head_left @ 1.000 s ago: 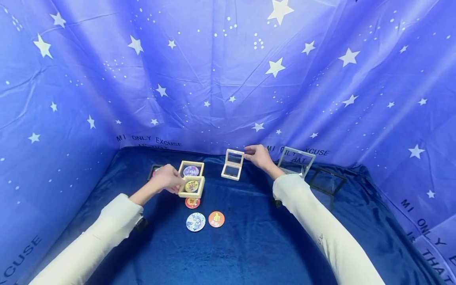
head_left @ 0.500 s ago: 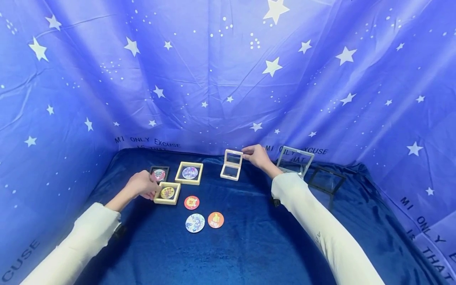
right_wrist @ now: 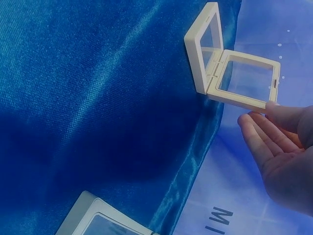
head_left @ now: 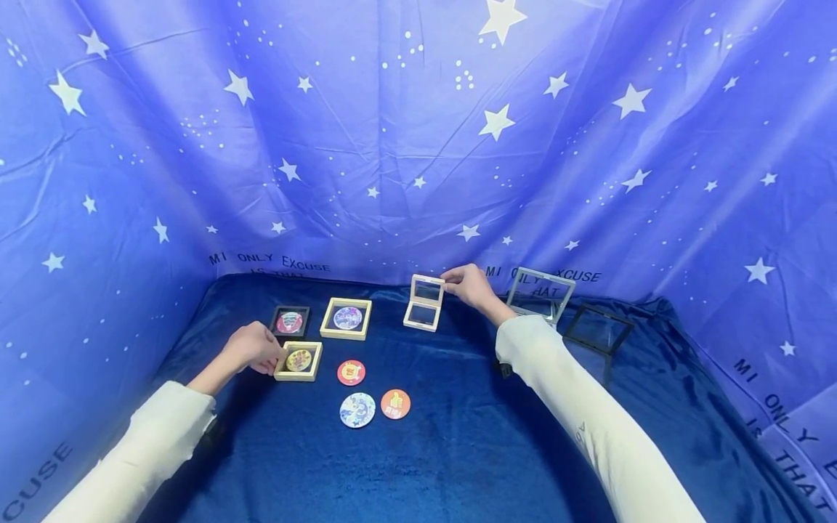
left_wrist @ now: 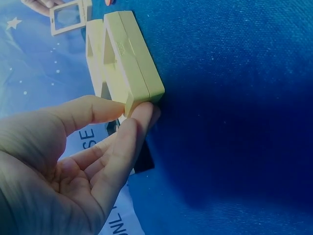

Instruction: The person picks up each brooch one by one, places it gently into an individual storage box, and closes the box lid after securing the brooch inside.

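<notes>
My left hand (head_left: 253,347) pinches the left edge of a small cream display case (head_left: 315,363) between thumb and fingers; a yellow badge (head_left: 298,360) shows through its window. In the left wrist view the case (left_wrist: 139,58) is closed, its two halves meeting along a seam. At the back middle, my right hand (head_left: 472,285) pinches the raised lid of an opened whitish display case (head_left: 421,327). The right wrist view shows that case (right_wrist: 197,63) unfolded at its hinge, the thumb on the lid's corner.
Behind the left hand's case stand a black case (head_left: 290,335) with a red badge and a cream case (head_left: 345,335) with a purple one. Red (head_left: 351,373), blue-white (head_left: 357,410) and orange (head_left: 395,404) badges lie in front. Grey (head_left: 564,298) and black (head_left: 598,330) opened cases stand right.
The left hand has carried its case left and slightly nearer, from in front of the other cream case to in front of the black one. The right hand keeps its hold.
</notes>
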`<state>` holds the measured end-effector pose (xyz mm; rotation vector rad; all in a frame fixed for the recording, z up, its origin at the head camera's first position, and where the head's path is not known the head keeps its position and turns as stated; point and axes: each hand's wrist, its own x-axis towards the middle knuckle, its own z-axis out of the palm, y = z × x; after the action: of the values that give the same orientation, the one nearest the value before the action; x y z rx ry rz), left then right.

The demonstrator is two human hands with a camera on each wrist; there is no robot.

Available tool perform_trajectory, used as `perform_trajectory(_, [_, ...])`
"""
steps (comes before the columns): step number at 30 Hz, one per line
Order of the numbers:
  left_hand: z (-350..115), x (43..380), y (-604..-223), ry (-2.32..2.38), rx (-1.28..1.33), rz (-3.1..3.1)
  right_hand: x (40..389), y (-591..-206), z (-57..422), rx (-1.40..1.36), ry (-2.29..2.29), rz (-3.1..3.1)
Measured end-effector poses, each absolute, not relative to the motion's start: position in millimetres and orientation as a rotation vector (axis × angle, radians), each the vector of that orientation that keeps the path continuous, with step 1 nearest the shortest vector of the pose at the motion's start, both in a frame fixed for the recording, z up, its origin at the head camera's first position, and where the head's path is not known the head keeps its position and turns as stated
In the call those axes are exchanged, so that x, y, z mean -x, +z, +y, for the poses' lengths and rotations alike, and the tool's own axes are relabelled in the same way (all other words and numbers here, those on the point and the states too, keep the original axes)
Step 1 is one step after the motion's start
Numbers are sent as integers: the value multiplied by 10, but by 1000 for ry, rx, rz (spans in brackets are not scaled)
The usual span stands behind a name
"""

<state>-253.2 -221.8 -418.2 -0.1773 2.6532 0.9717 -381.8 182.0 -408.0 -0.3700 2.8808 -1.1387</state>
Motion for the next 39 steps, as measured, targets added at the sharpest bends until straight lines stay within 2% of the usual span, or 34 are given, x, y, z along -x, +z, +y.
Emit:
perform_trajectory(31, [-2267,2543,-4187,1020,140,2603,3700,-3914,1890,351,-1204,2806])
perform_trajectory(39, [-2259,2547,-4165,1015,149,2579,3593,-3865,1942,428,-1200,2812])
